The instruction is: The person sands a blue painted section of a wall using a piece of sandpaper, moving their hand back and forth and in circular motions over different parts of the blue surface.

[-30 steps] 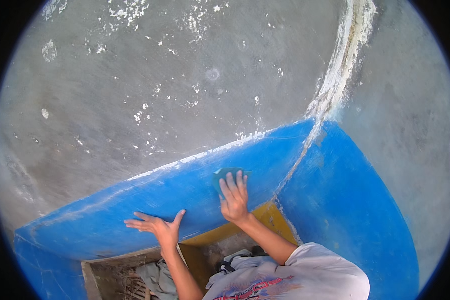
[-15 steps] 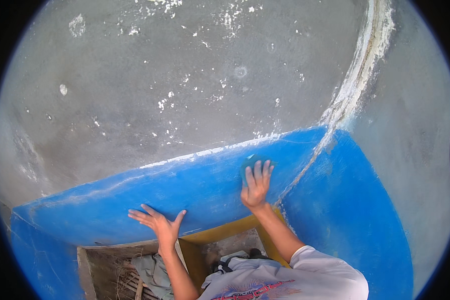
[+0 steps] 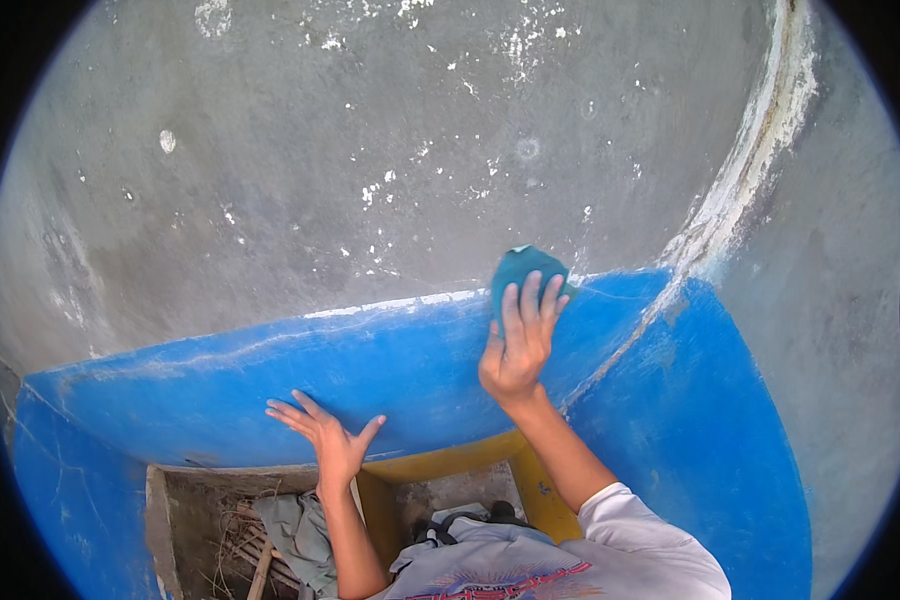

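Note:
Under the fingers of my right hand (image 3: 522, 345) a teal sheet (image 3: 515, 268), seemingly sandpaper, lies pressed against the wall. It crosses the border between the blue painted band (image 3: 400, 360) and the bare grey wall (image 3: 270, 240), and its upper corner curls up pale. My fingers stretch over the sheet's lower part and hide it. Further left and lower, my left hand (image 3: 332, 438) rests on the blue band with fingers and thumb spread, holding nothing.
A whitish, rough crack (image 3: 735, 200) runs down the wall corner at right. Below the band, a compartment holds sticks (image 3: 260, 570) and a grey cloth (image 3: 298, 540); a yellow-edged opening (image 3: 435, 462) is beside it. White flecks dot the grey wall.
My right hand has slid the teal sheet upward, from the blue band to over its top border. The left hand stays spread on the blue band. The whole view has shifted slightly.

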`<state>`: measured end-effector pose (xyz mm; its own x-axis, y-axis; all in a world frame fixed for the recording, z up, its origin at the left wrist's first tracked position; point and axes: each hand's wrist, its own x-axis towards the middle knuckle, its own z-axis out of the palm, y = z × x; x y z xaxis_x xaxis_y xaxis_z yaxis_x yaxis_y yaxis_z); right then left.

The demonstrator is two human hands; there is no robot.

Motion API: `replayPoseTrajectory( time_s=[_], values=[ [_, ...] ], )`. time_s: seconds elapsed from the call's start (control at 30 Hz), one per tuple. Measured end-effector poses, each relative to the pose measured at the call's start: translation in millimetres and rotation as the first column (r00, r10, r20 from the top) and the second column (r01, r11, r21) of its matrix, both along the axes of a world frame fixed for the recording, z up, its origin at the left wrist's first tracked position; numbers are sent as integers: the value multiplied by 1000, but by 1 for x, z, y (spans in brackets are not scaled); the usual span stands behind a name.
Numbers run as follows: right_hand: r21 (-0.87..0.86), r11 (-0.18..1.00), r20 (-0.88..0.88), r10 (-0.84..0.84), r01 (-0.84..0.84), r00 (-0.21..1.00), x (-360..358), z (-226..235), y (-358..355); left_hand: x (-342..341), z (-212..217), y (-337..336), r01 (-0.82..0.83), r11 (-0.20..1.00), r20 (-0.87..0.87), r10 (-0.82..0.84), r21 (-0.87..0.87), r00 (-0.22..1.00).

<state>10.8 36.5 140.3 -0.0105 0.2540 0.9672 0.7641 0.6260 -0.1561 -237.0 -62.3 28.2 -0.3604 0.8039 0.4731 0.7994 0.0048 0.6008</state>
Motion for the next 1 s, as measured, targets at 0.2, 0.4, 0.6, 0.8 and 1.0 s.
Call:
replayPoseTrajectory(
  time_s=[0.2,0.4,0.6,0.8,1.0],
  values=[
    [-92,994,276,79,-56,958,-6,-92,-29,3,16,-6,10,997,7,-9,-76,1000],
    [-56,998,123,19,-12,992,-31,-6,-15,3,8,-6,44,998,-4,-44,-52,999],
    [-107,991,306,105,-75,946,-32,-62,-34,-1,10,-5,-28,999,-40,30,33,999],
    [-109,994,166,32,-14,986,-58,-11,-28,22,10,4,2,999,109,-6,39,994],
    [-150,989,283,37,7,958,-27,-81,-35,14,24,-11,60,998,139,-64,30,988]
  ],
)
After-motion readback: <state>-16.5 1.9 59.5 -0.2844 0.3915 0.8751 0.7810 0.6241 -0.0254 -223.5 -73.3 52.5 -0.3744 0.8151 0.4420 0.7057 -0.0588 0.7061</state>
